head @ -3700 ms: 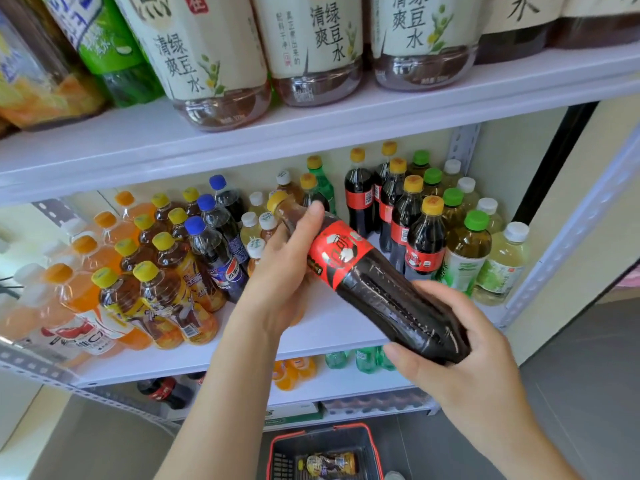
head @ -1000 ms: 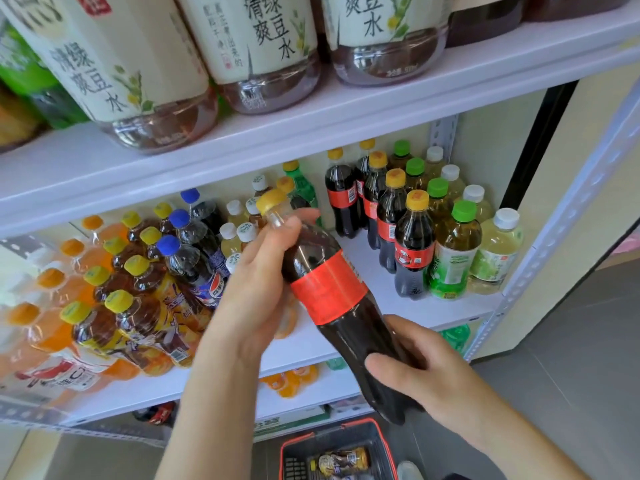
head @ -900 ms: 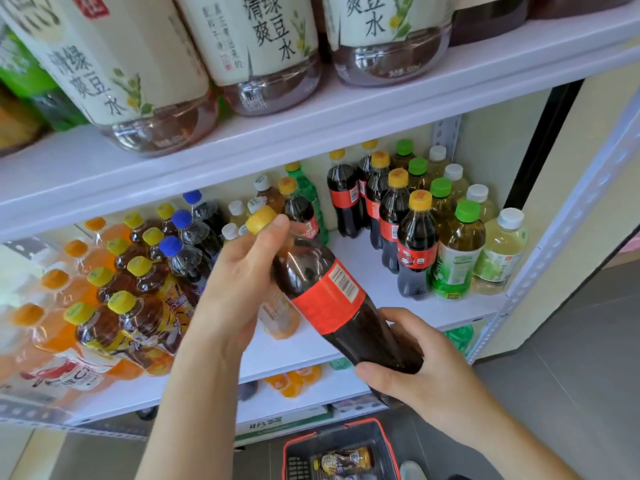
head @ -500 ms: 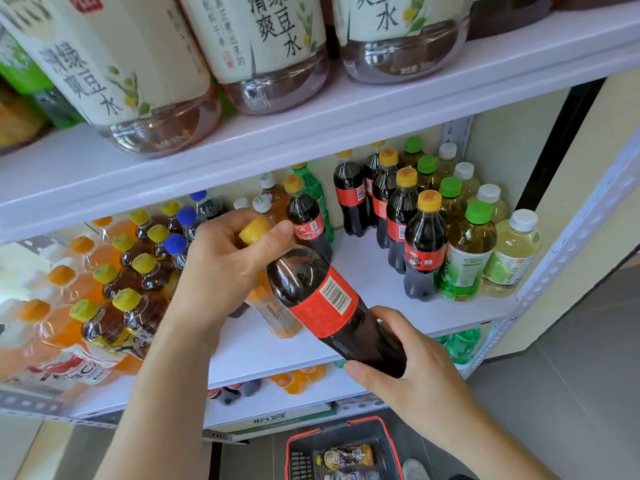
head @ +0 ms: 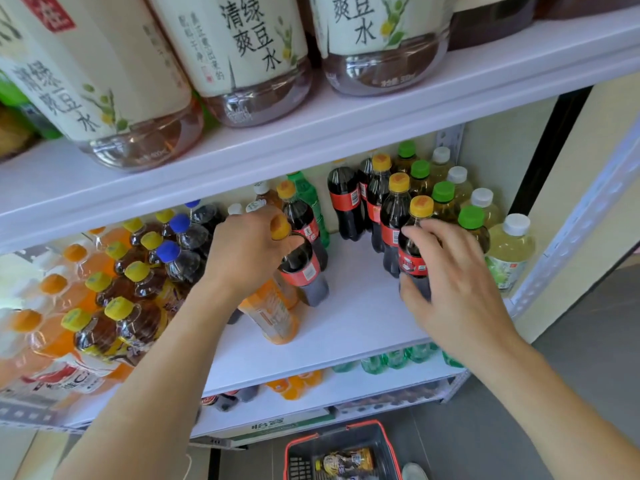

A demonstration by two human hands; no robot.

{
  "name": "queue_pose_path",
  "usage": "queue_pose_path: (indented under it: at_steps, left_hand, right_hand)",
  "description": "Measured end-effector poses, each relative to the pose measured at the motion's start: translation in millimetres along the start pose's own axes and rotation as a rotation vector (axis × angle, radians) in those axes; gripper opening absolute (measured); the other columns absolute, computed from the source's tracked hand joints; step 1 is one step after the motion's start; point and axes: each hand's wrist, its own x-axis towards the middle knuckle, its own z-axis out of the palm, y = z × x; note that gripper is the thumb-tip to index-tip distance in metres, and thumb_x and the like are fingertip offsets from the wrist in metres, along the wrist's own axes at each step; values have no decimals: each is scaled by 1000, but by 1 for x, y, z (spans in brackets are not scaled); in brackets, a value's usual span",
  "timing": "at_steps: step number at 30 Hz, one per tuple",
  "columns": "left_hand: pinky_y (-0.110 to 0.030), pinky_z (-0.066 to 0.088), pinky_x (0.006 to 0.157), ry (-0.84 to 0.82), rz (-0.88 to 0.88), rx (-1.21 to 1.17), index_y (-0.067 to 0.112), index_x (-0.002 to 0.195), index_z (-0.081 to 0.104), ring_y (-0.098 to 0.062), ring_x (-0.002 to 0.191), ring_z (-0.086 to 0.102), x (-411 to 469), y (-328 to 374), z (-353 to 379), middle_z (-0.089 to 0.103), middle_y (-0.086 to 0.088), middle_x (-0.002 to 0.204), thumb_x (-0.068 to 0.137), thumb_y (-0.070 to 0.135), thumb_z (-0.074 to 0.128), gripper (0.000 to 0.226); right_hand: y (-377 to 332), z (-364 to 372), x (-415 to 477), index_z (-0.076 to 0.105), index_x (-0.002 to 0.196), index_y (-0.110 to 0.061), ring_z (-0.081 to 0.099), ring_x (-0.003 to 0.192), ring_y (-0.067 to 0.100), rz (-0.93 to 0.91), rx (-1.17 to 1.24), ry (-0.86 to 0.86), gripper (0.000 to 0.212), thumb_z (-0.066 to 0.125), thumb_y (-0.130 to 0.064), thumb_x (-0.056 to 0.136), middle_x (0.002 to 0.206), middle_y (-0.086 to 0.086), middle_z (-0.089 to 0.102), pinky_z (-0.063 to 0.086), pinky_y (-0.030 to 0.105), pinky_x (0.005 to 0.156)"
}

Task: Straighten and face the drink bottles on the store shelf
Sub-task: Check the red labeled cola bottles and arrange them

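Two hands are each on a cola bottle on the middle shelf [head: 356,306]. The left hand [head: 247,252] curls over the top of the left cola bottle [head: 304,271], fingers and thumb closed round its neck under the yellow cap. That bottle stands on the shelf with a pale printed patch of its red label facing out. To the right of the left cola bottle, across a bare white strip of shelf, the right hand [head: 453,289] wraps the front cola bottle [head: 412,261], fingers round its shoulder and thumb low on its body.

An orange drink bottle [head: 273,317] leans just in front of the left cola bottle, its base nearer the shelf's front edge; whether the two touch I cannot tell. Behind the left cola bottle stands another cola, with a green bottle [head: 308,199] beyond that. Left of it, yellow-capped tea bottles [head: 117,317] and blue-capped bottles [head: 168,252] crowd together. Far right of it, past the front cola bottle, green-capped bottles [head: 471,220] and white-capped bottles [head: 512,244] reach the shelf's end post [head: 571,220]. Well below it, a basket [head: 294,455] sits on the floor.
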Motion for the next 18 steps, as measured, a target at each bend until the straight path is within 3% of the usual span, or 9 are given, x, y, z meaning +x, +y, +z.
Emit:
queue_pose_path:
  at_steps: [5, 9, 12, 15, 18]
  left_hand:
    - [-31, 24, 50, -18, -52, 69, 12, 96, 59, -25, 60, 47, 19, -13, 31, 43, 6, 63, 86, 43, 71, 35]
    - [-33, 31, 55, 0, -92, 152, 11, 112, 56, -38, 74, 63, 25, -16, 47, 57, -9, 75, 89, 43, 68, 42]
    - [-35, 36, 53, 14, -118, 283, 9, 116, 52, -39, 80, 65, 27, -12, 54, 66, -15, 88, 89, 46, 66, 48]
    - [-46, 45, 74, 45, -108, 386, 9, 121, 54, -37, 105, 57, 27, -6, 53, 62, -15, 109, 84, 43, 70, 53]
    - [-49, 42, 85, 155, 15, 373, 9, 122, 60, -37, 109, 53, 33, 8, 52, 59, -16, 115, 79, 28, 71, 48]
  right_hand:
    - [10, 7, 32, 46, 138, -2, 41, 129, 39, 41, -142, -26, 63, 68, -16, 80, 140, 21, 44, 38, 47, 105]
    - [17, 17, 44, 36, 144, 2, 38, 131, 39, 62, -219, -115, 69, 64, -16, 83, 147, 21, 36, 34, 45, 109]
    - [21, 19, 48, 42, 138, 7, 47, 119, 42, 34, -220, -82, 64, 66, -11, 81, 138, 24, 44, 39, 45, 103]
    - [24, 18, 54, 50, 132, 4, 54, 107, 42, 31, -187, -38, 53, 67, -9, 84, 132, 22, 48, 47, 46, 90]
    - [26, 17, 58, 56, 128, 0, 58, 104, 39, 33, -149, -10, 44, 65, -5, 85, 128, 19, 53, 51, 45, 81]
